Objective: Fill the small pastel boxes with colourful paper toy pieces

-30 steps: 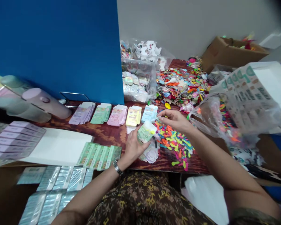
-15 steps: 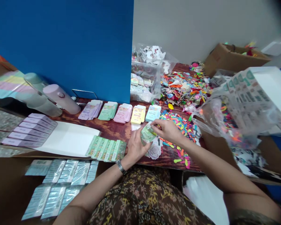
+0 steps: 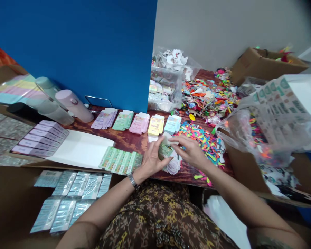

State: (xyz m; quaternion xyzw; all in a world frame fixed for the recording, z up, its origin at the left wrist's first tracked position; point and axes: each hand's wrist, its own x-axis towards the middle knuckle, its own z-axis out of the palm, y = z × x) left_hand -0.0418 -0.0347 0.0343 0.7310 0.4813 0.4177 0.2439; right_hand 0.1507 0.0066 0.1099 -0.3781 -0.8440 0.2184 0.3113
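Note:
A small green carton [image 3: 166,151] stands tilted over the wooden table, its pale top flap [image 3: 167,137] raised. My left hand [image 3: 152,157] is closed around its left side, thumb across the lower front. At the carton's open top, my right hand [image 3: 188,150] has its fingers bent against the flap and edge; whether a small item is between them is hidden. Pale flower-shaped pieces [image 3: 174,166] lie just below the carton. Left of my left hand is a row of filled green cartons [image 3: 120,159]. Behind stand flat carton stacks: purple [image 3: 105,118], green [image 3: 123,120], pink [image 3: 139,123], yellow [image 3: 156,125], blue [image 3: 172,124].
Loose colourful balloons [image 3: 199,138] spread to the right, with a heap of mixed trinkets [image 3: 209,98] behind. A clear bin [image 3: 168,93] stands by the blue panel [image 3: 93,48]. Purple boxes [image 3: 40,140] sit on a white tray [image 3: 80,148]; bottles [image 3: 74,105] lean at left.
The carton has tipped more upright and its flap now stands raised. My right hand has shifted slightly down at its opening. The whole view has swung a little left.

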